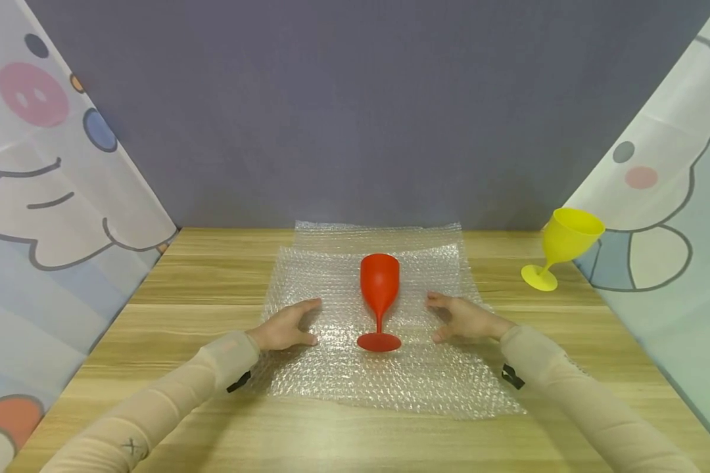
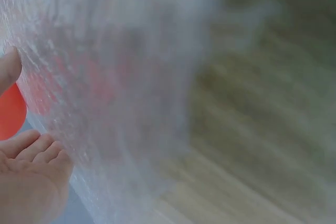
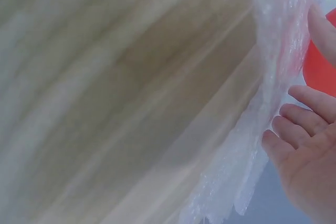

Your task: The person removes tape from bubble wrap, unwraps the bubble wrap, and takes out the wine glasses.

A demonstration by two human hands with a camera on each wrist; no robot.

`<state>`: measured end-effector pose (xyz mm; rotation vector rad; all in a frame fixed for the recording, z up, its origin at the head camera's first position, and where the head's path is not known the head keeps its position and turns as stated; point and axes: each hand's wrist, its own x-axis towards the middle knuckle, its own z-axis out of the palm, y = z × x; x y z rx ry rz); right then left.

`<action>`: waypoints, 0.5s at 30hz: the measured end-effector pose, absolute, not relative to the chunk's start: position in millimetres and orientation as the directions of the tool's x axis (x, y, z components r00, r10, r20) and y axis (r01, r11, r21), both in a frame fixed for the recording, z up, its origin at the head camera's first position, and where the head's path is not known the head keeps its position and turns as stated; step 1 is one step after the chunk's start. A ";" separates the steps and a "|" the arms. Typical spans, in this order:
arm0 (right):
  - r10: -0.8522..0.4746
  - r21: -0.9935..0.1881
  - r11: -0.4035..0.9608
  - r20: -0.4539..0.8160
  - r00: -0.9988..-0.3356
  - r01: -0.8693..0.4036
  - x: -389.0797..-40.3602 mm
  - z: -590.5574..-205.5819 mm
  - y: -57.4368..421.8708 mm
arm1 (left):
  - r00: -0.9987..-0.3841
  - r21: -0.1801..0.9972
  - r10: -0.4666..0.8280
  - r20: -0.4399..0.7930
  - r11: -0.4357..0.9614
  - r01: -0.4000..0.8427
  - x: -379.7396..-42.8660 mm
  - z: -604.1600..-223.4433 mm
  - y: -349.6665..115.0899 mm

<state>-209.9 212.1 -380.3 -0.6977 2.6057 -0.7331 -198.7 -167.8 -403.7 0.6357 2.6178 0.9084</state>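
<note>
A red plastic goblet [image 1: 380,282] lies on its side across a sheet of bubble wrap [image 1: 331,374], its bowl toward the back and its round foot toward the front. To its left is my left hand [image 1: 285,326], thumb and fingers spread apart, holding nothing. My right hand [image 1: 463,318] mirrors it on the other side, also with nothing in it. Gaps separate both hands from the goblet. Each wrist view catches part of the red bowl beside the fingers; whether the hands touch the wrap cannot be told.
A yellow goblet [image 1: 570,234] stands upright near the back right corner of the wooden table [image 1: 201,276]. Behind the table rises a grey panel [image 1: 355,118]. Cartoon-printed sheets [image 1: 71,197] border the left and right sides.
</note>
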 end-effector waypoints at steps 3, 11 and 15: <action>-0.534 -0.590 0.732 -0.189 -0.824 -0.339 -209.3 -378.8 213.5 | -0.858 0.641 0.498 -0.129 0.701 0.311 -199.6 -403.8 -167.7; -0.488 -0.620 0.724 -0.148 -0.860 -0.304 -207.1 -371.5 211.4 | -0.858 0.663 0.497 -0.127 0.687 0.299 -198.8 -402.6 -168.7; -0.482 -0.647 0.704 -0.135 -0.865 -0.291 -206.2 -363.3 203.9 | -0.858 0.688 0.500 -0.122 0.665 0.290 -198.4 -401.9 -168.6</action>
